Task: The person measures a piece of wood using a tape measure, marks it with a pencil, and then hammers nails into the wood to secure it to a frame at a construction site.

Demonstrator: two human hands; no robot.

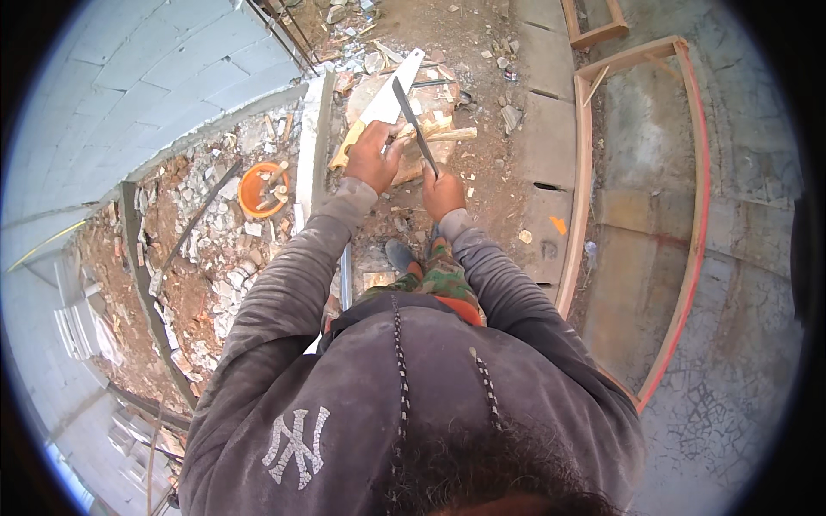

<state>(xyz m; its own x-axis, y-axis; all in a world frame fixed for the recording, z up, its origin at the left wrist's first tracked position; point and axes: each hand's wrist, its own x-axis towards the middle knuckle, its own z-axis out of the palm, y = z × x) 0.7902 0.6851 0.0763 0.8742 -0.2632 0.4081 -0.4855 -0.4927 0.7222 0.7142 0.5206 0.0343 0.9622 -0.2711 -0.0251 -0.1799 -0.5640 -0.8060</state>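
My right hand (444,194) is closed round the near end of a long dark blade (410,116) that looks like a machete; its tip points away and to the left. Beside it, my left hand (373,158) is closed, its fingertips at a pale piece of split wood (451,135) and close to the blade. Part of that wood is hidden by the blade. A handsaw (394,93) with a white blade and a yellow handle lies just beyond my left hand, on a broad tan slab (413,168) strewn with wood chips.
An orange bucket (243,196) with sticks in it stands on rubble at the left. A pale kerb (313,142) runs between the rubble and the work spot. Concrete slabs (546,138) and a long timber frame (582,189) lie to the right. A block wall (155,86) rises far left.
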